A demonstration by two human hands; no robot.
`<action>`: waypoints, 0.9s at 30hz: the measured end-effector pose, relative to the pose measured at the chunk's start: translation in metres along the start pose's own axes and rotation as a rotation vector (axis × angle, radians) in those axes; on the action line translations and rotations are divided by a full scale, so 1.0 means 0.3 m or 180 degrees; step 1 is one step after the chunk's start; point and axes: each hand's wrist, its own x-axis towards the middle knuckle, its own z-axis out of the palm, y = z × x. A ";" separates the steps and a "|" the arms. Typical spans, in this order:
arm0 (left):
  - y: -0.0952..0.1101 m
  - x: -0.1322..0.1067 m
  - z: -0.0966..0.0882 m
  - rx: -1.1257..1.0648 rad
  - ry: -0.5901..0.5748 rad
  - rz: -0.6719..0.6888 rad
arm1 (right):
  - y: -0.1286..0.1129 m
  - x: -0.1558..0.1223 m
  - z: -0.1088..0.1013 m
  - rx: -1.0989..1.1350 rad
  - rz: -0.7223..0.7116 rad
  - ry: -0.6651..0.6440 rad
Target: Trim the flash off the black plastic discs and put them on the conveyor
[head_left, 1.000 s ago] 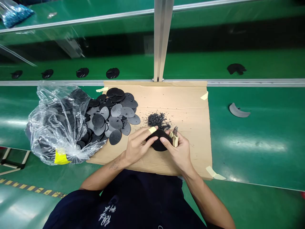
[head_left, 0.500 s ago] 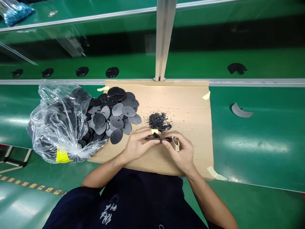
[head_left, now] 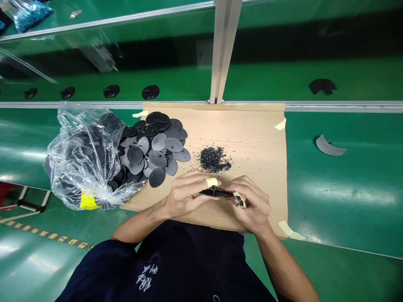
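My left hand (head_left: pixel 188 193), with yellow tape round one finger, holds a thin black plastic disc (head_left: pixel 217 193) nearly edge-on above the cardboard. A small black stub stands up from the disc's face. Closed round a small metal tool with a tape-wrapped end (head_left: pixel 239 200) is my right hand (head_left: pixel 253 201), its fingers at the disc's right edge. The tool's working end is hidden. Just beyond both hands lies a heap of tiny black shavings (head_left: pixel 214 159). Many similar black discs (head_left: pixel 157 158) are piled to the left.
A clear plastic bag (head_left: pixel 85 163) of discs lies left of the pile. Cardboard (head_left: pixel 255 138) is taped to the green bench. A metal post (head_left: pixel 225 54) rises behind it. A curved grey piece (head_left: pixel 329 147) lies at right; black discs (head_left: pixel 150 92) stand along the back.
My hands have come slightly nearer my body, and the disc has tilted so more of its face shows. The right hand has turned round the tool. The whole view has shifted a little.
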 end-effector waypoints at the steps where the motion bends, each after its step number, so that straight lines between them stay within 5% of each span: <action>1: 0.000 0.001 -0.002 0.0000 -0.0094 0.0006 | -0.002 -0.001 -0.001 -0.0006 -0.0042 -0.0022; 5: 0.002 -0.003 -0.009 -0.0043 -0.0445 0.0018 | -0.009 -0.005 -0.003 -0.0034 -0.0111 -0.0086; 10: 0.006 -0.017 0.000 0.0162 -0.0108 0.0085 | -0.008 -0.014 -0.007 -0.0008 -0.0109 -0.0061; 15: -0.001 -0.007 -0.007 -0.0065 -0.0574 0.0065 | -0.003 -0.023 -0.006 -0.0024 -0.0039 -0.0137; 21: 0.001 -0.024 0.010 -0.0063 -0.0023 0.0110 | -0.003 -0.021 -0.005 -0.0056 -0.0180 -0.0116; 27: 0.000 -0.012 0.006 -0.0228 -0.0440 -0.0100 | -0.007 -0.029 0.002 0.0026 -0.0023 -0.0005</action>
